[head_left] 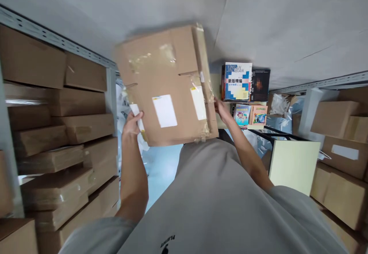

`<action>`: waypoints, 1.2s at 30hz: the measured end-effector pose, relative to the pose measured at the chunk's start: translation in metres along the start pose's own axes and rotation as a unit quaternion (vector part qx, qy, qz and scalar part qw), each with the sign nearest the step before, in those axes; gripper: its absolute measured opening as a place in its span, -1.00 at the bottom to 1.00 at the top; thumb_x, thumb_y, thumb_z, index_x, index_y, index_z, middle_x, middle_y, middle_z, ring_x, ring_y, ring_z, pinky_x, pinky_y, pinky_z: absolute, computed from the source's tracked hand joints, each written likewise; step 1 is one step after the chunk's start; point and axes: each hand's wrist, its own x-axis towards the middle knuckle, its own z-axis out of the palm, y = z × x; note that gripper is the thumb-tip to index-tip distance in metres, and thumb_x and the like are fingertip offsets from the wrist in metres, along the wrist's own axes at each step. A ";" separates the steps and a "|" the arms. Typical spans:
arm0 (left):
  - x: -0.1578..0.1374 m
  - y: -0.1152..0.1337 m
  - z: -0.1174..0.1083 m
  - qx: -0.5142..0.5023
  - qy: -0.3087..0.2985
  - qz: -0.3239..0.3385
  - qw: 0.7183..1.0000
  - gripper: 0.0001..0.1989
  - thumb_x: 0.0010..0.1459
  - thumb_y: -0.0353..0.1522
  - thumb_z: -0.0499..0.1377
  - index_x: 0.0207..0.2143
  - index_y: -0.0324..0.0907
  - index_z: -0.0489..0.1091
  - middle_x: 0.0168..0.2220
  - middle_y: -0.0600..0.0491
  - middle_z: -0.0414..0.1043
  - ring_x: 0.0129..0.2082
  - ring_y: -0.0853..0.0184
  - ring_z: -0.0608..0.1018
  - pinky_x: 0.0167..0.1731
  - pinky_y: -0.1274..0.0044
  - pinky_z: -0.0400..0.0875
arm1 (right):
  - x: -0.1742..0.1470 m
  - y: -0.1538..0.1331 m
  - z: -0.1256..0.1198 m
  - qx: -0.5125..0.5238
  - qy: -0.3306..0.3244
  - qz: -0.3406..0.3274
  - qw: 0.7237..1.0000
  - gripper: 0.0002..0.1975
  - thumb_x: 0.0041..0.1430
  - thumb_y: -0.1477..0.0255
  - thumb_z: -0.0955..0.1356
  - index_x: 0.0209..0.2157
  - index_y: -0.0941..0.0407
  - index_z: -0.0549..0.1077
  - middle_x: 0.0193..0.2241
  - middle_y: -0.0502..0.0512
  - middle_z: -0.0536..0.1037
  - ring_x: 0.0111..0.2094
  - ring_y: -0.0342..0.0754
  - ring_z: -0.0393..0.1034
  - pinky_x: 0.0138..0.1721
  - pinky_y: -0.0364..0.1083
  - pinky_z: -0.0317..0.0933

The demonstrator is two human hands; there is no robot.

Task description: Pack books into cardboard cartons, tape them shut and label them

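The light is cool and soft (box tape (pixel 168 53) glints), edges stretched and blurred.

the box (pixel 169 77) sits between the left hand (pixel 132 123) and the right hand (pixel 222 110), before the torso (pixel 207 181). stacked cartons (pixel 57 183) lie on the shelving (pixel 111 102) at left; other cartons (pixel 343 194) lie far right, with books (pixel 238 83) between them and the box.
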 end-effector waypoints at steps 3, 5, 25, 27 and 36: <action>0.014 -0.012 0.058 -0.017 -0.061 -0.055 0.996 -0.25 -0.06 0.09 0.64 -0.02 -0.19 0.54 -0.13 -0.15 0.74 0.08 -0.11 0.78 0.15 0.12 0.75 | -0.020 0.002 -0.025 0.000 -0.010 -0.011 1.000 -0.34 0.49 -0.16 0.39 0.30 0.04 0.60 0.21 0.28 0.76 0.32 0.26 0.63 0.33 0.19 0.53; 0.022 -0.017 0.090 0.033 -0.049 -0.062 0.996 -0.27 -0.05 0.02 0.64 0.01 -0.23 0.55 -0.08 -0.16 0.74 0.05 -0.03 0.77 0.18 0.17 0.72 | -0.031 0.005 -0.030 -0.097 0.026 -0.036 0.994 -0.42 0.47 0.05 0.46 0.34 0.07 0.59 0.35 0.30 0.67 0.43 0.27 0.53 0.48 0.21 0.40; -0.043 0.000 0.193 0.189 -0.028 0.204 0.960 -0.56 0.43 -0.23 0.28 0.28 -0.17 0.52 0.28 -0.27 0.58 0.28 -0.04 0.65 0.39 0.16 0.55 | -0.047 -0.006 -0.098 -0.313 0.102 -0.053 0.943 -0.63 0.56 0.25 0.41 0.24 0.09 0.65 0.20 0.32 0.76 0.13 0.26 0.70 0.29 0.15 0.48; -0.052 0.015 0.237 0.169 -0.095 0.231 0.954 -0.59 0.46 -0.22 0.26 0.25 -0.19 0.54 0.26 -0.26 0.61 0.24 -0.02 0.67 0.36 0.17 0.57 | -0.041 -0.009 -0.138 -0.293 0.140 -0.062 0.944 -0.65 0.56 0.24 0.40 0.20 0.09 0.66 0.17 0.31 0.77 0.15 0.26 0.69 0.30 0.14 0.47; -0.061 0.055 0.402 0.197 -0.152 0.183 0.951 -0.32 0.32 -0.20 0.46 0.40 -0.25 0.47 0.36 -0.40 0.53 0.39 -0.23 0.59 0.41 0.05 0.48 | 0.033 -0.002 -0.240 -0.225 0.172 -0.061 0.957 -0.61 0.53 0.25 0.42 0.22 0.16 0.60 0.25 0.40 0.72 0.27 0.22 0.61 0.39 0.10 0.41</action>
